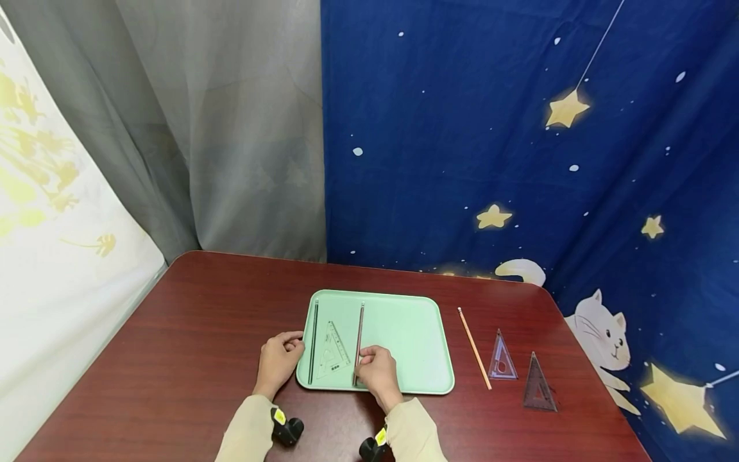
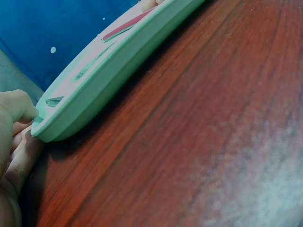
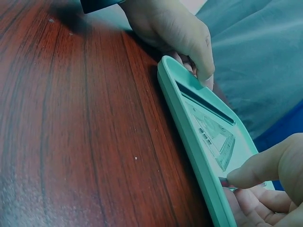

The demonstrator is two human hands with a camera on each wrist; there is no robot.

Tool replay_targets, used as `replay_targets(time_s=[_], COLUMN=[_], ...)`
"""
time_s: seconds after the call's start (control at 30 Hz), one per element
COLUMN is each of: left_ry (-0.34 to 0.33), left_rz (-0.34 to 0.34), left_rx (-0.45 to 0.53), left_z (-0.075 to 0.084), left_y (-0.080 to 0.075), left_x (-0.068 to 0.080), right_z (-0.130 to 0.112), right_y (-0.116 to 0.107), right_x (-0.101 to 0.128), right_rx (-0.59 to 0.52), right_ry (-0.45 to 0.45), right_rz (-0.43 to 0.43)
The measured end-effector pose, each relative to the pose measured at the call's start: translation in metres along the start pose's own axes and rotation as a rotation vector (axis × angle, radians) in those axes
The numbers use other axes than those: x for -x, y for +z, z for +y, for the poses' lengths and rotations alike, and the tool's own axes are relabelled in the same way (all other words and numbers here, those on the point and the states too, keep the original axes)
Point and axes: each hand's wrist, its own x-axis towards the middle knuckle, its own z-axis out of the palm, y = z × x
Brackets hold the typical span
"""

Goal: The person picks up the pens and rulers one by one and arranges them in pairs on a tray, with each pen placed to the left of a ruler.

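- My right hand [image 1: 378, 372] pinches the dark red pencil [image 1: 360, 326] between thumb and fingers, close to its near end, just inside the near edge of the tray [image 1: 410, 346].
- The pencil lies to the left of my right palm; most of its length runs on past my fingertips towards the tray's far edge, and its near end shows just below my fingers.
- My left hand [image 1: 279, 362] grips the tray at its left edge, thumb on the rim and the other fingers curled against the outside, near the near-left corner.
- Close along the tray's left edge lies a black pencil [image 1: 314, 343], roughly in line with that edge and just beside my left hand.
- A clear set square [image 1: 340, 350] lies flat between the black pencil and the red one, its narrow point towards the far edge, left of my right hand.
- Beyond the tray's right edge, on the table [image 1: 231, 321], an orange pencil [image 1: 475, 348] lies slanted, well apart from my right hand.
- Right of it lies a bluish set square [image 1: 499, 351], and then a dark set square [image 1: 534, 378], nearest the table's right edge.
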Motion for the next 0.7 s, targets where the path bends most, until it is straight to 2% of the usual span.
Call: replay_targets(time_s=[0.2,0.43,0.7], left_ry=[0.001,0.006,0.009], left_rz=[0.005,-0.003,-0.007], left_rx=[-0.006,-0.011,-0.005], left_z=[0.0,0.001,0.0], left_y=[-0.001,0.0,-0.001], left_x=[0.001,0.002,0.001], right_z=[0.001,0.005,0.006], right_y=[-0.003,-0.013,-0.026], right_x=[0.002,0.006,0.005], right_rx=[-0.02,-0.105,-0.176], right_ry=[0.009,0.045,0.053], right_rz=[-0.019,-0.071,-0.088])
